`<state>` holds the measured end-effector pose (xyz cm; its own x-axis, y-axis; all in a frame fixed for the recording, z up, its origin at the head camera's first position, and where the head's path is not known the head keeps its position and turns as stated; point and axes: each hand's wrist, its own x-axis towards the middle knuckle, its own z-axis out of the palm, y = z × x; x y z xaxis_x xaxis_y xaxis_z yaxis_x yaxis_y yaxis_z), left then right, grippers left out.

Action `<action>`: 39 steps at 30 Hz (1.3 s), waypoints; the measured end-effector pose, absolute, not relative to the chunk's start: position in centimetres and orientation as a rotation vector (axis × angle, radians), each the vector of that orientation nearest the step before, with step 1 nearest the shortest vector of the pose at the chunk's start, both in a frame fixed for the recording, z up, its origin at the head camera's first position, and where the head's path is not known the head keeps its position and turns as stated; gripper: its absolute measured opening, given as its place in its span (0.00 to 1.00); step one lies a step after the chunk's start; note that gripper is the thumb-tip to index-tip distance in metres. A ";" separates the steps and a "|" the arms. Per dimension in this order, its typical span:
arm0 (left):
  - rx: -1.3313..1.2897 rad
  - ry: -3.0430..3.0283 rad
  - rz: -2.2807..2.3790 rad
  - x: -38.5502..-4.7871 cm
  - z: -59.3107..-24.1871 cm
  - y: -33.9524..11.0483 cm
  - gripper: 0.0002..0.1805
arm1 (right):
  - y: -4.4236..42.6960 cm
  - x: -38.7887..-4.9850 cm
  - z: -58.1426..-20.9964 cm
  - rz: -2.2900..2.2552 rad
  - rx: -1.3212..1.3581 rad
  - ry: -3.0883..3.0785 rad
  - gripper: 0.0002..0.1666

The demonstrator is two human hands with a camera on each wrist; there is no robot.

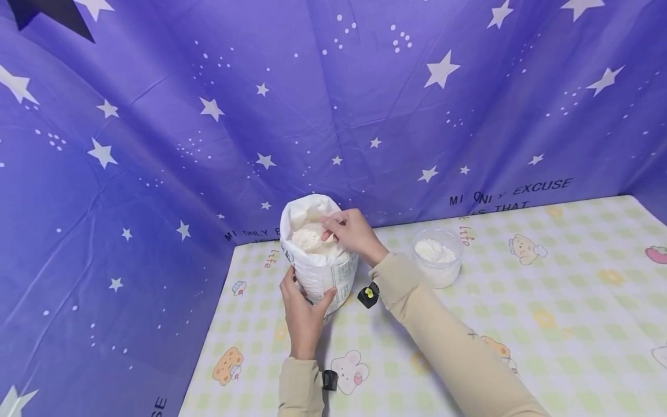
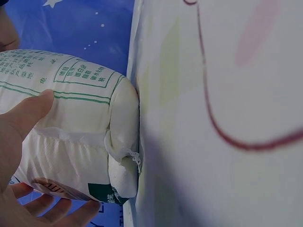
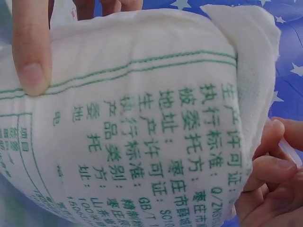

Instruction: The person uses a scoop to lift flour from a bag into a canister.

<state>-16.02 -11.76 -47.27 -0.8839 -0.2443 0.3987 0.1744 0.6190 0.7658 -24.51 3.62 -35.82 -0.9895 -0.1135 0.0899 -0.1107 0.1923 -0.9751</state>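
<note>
A white cloth flour bag (image 1: pixel 318 278) with green print stands upright on the table, its mouth rolled open and white flour (image 1: pixel 310 238) showing inside. My left hand (image 1: pixel 304 315) grips the lower side of the bag, thumb on the printed face and fingers round the other side (image 2: pixel 28 123). Over the bag's mouth is my right hand (image 1: pixel 356 234), its fingers curled and pinching a slim translucent white handle (image 3: pixel 289 152). Whatever lies at the far end of that handle is hidden. Right of the bag sits a clear round tub (image 1: pixel 443 278) holding white flour.
A checked tablecloth (image 1: pixel 578 324) with cartoon prints covers the table. Behind and to the left hangs a blue-purple curtain (image 1: pixel 333 104) with white stars, close to the bag. The tub stands near my right forearm.
</note>
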 end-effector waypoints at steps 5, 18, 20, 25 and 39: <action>0.050 -2.370 -1.204 -15.9 -47.3 -11.7 0.56 | 4.5 -24.2 -35.8 -2.042 -0.192 2.370 0.20; 0.059 -2.388 -1.212 -16.0 -47.0 -11.8 0.56 | 7.9 -23.9 -35.7 -2.138 -0.087 2.208 0.21; 0.067 -2.389 -1.212 -16.0 -46.9 -11.8 0.56 | 8.3 -23.7 -35.9 -2.155 -0.071 2.191 0.21; 0.071 -2.383 -1.214 -15.8 -46.9 -11.5 0.56 | 9.2 -23.4 -36.6 -2.212 -0.046 2.140 0.21; 0.088 -2.386 -1.238 -15.8 -47.0 -11.5 0.56 | 11.7 -23.0 -37.2 -2.256 0.029 2.078 0.25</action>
<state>-15.77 -11.51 -46.99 -0.8974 -0.2566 0.3589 0.1459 0.5952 0.7903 -22.95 11.66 -37.21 -0.9970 -0.0418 -0.0644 0.0676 -0.0804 -0.9945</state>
